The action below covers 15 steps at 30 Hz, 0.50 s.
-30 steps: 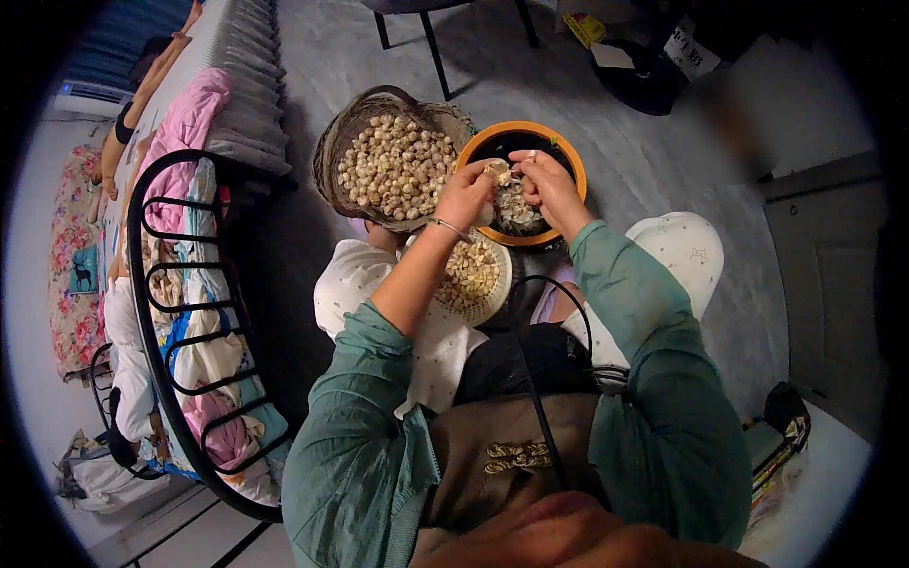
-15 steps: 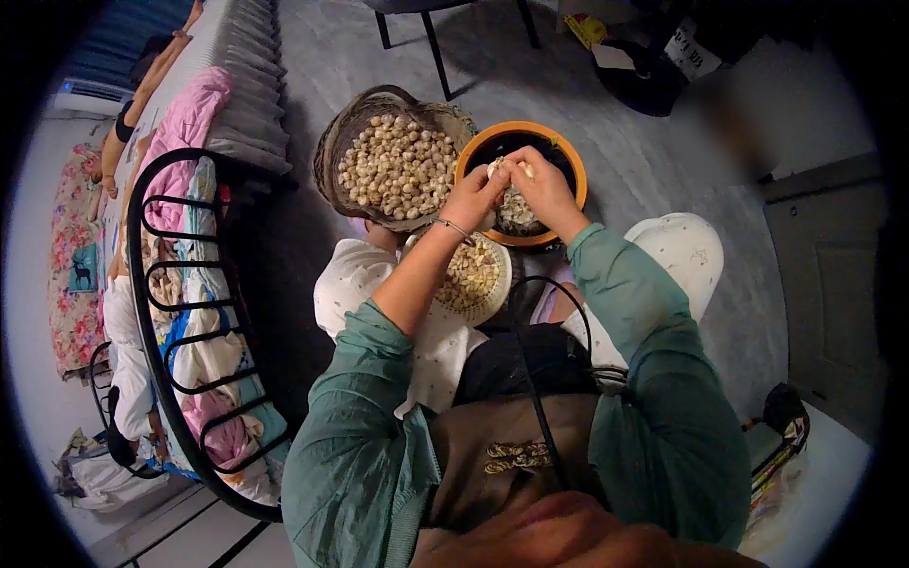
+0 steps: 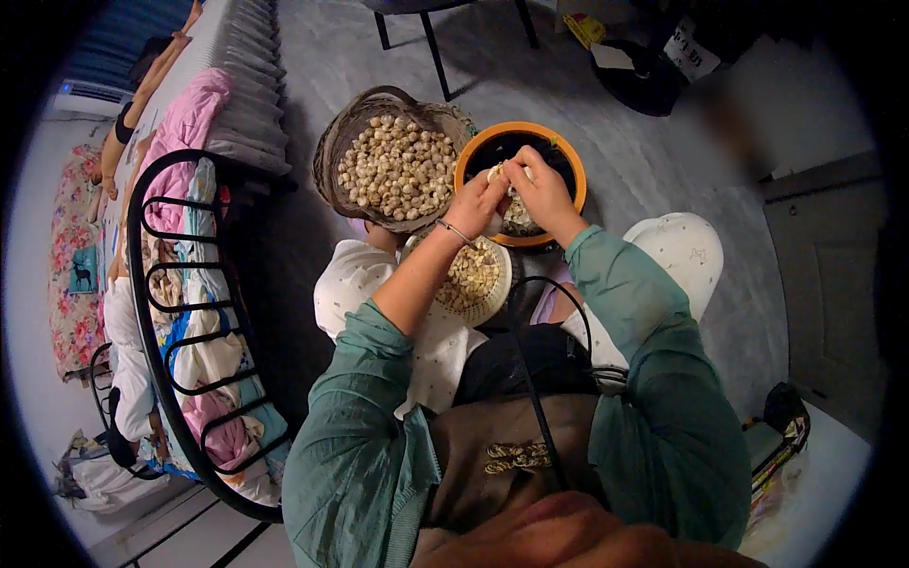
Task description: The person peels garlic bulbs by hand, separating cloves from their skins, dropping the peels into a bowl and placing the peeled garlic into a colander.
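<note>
Over an orange-rimmed bucket (image 3: 579,180) my left hand (image 3: 476,202) and my right hand (image 3: 543,192) meet, both closed, fingertips together on a pale garlic clove (image 3: 495,172). The fingers cover most of the clove. Pale papery garlic skins (image 3: 519,218) lie inside the dark bucket. Left of it stands a woven basket (image 3: 325,170) of whole round garlic bulbs (image 3: 398,166). Below my left wrist, between my legs, a white plastic colander (image 3: 502,295) holds peeled garlic cloves (image 3: 469,276).
To the left is a bed with a black metal frame (image 3: 142,275) and piled bedding (image 3: 204,341); another person's legs (image 3: 156,80) rest on it. A dark chair (image 3: 426,5) stands ahead on the grey floor (image 3: 331,43). A dark door (image 3: 833,275) is at right.
My right fingers have shifted slightly over the clove, and the knuckles are raised a little more. Both hands stay above the bucket. The basket and colander have not moved.
</note>
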### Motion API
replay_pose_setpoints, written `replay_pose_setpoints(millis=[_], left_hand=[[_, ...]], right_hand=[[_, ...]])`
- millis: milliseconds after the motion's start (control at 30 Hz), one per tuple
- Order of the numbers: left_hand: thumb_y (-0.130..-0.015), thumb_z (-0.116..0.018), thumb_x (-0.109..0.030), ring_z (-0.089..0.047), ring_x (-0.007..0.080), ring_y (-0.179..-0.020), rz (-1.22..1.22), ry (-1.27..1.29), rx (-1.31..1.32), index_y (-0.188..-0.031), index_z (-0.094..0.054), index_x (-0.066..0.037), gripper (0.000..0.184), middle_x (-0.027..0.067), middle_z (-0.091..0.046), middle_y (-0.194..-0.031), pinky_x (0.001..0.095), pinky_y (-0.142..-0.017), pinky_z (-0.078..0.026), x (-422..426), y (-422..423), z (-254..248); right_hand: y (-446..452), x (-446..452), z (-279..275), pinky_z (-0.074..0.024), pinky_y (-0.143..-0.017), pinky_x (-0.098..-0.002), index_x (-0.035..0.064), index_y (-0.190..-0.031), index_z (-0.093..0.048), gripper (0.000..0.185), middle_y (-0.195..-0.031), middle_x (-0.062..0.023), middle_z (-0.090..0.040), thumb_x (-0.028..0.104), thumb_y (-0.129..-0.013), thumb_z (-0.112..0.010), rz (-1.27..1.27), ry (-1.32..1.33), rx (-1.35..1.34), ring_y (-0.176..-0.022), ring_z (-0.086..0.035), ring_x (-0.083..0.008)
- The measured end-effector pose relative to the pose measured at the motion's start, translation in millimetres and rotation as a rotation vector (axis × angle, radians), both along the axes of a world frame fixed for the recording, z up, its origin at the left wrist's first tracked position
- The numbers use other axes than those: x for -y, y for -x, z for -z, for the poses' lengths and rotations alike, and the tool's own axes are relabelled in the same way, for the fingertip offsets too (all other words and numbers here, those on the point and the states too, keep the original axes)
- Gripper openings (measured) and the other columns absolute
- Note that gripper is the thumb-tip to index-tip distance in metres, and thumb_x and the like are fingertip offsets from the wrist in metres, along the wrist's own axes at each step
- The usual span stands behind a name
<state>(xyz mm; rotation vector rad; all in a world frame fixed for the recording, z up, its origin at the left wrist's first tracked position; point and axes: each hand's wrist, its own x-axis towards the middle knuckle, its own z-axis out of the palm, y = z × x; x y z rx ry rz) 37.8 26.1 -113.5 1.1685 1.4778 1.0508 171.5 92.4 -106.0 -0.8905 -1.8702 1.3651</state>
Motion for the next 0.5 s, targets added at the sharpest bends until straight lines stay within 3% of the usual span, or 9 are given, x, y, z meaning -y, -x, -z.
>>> replay_pose_setpoints(millis=[500], left_hand=[[-0.095,-0.04,-0.034,-0.046,0.0104,-0.055,0.109,-0.033,0.076,-0.082,-0.049,-0.006,0.032,0.0002,-0.049,-0.065,0.0253,-0.051,-0.039,1.3,4.3,1.3]], right_hand=[[2.0,-2.7,16.5,-0.0378,-0.058,-0.0286,0.005,-0.083,-0.044,0.023,-0.068,-0.0028,-0.044,0.025,-0.092,-0.049,-0.015,0.092,-0.122,-0.065,-0.041,-0.0095]])
